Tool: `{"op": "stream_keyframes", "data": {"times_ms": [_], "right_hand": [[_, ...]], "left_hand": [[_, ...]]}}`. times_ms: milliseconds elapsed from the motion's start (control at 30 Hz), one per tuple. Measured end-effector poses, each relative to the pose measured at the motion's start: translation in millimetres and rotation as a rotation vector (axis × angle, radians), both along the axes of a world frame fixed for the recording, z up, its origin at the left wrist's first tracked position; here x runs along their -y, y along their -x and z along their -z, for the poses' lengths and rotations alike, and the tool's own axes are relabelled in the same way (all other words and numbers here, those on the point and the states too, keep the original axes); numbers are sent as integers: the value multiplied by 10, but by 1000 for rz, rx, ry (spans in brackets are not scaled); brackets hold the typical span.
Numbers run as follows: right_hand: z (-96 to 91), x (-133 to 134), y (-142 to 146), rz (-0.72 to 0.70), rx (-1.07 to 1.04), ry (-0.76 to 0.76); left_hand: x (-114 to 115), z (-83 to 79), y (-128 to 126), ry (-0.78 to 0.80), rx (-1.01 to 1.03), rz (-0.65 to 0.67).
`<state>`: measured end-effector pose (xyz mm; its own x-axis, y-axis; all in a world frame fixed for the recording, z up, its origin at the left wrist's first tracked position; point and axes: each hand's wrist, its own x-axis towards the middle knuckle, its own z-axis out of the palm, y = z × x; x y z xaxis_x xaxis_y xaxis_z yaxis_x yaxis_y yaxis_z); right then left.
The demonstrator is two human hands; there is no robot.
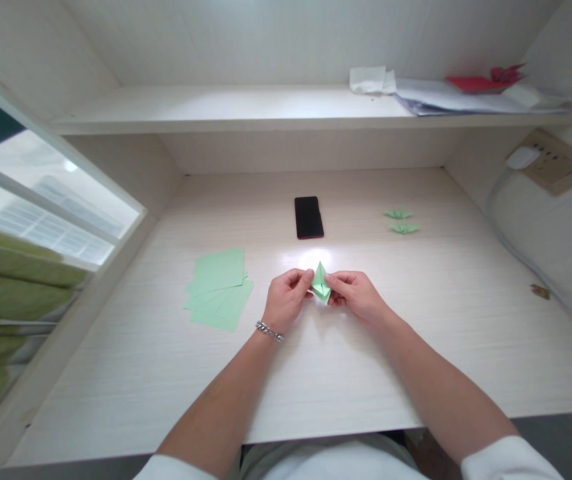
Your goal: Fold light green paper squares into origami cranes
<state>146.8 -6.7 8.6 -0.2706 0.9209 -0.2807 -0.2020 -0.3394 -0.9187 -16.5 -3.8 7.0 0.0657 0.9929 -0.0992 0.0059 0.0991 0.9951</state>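
Note:
A small folded piece of green origami paper point(321, 285) is held up between both hands, just above the desk, with a pointed tip standing upward. My left hand point(289, 291) pinches its left edge between thumb and fingers; a chain bracelet point(269, 331) circles that wrist. On the opposite edge, my right hand point(356, 292) grips the paper with the thumb on its front. The fingers behind the paper are partly hidden. To the left of my hands lies a loose pile of green paper sheets point(220, 289).
A black phone point(309, 217) lies beyond my hands. Two folded green paper cranes point(404, 229) sit at the right. Above the back runs a shelf point(216, 107) with papers point(446, 99) and a red folded piece point(506, 73). A charger cable point(503, 233) hangs along the right wall.

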Motion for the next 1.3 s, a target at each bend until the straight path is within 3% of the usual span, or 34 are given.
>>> {"op": "stream_keyframes", "data": {"times_ms": [133, 733, 1067, 1300], "right_hand": [[35, -6, 12, 0, 79, -37], [77, -1, -16, -95, 216, -145], [55, -23, -19, 124, 376, -356], [2, 9, -24, 105, 372, -343]], "left_hand": [[7, 22, 28, -44, -37, 78], [-34, 75, 90, 38, 20, 83], [21, 9, 22, -11, -88, 143], [63, -45, -6, -48, -179, 185]]}}
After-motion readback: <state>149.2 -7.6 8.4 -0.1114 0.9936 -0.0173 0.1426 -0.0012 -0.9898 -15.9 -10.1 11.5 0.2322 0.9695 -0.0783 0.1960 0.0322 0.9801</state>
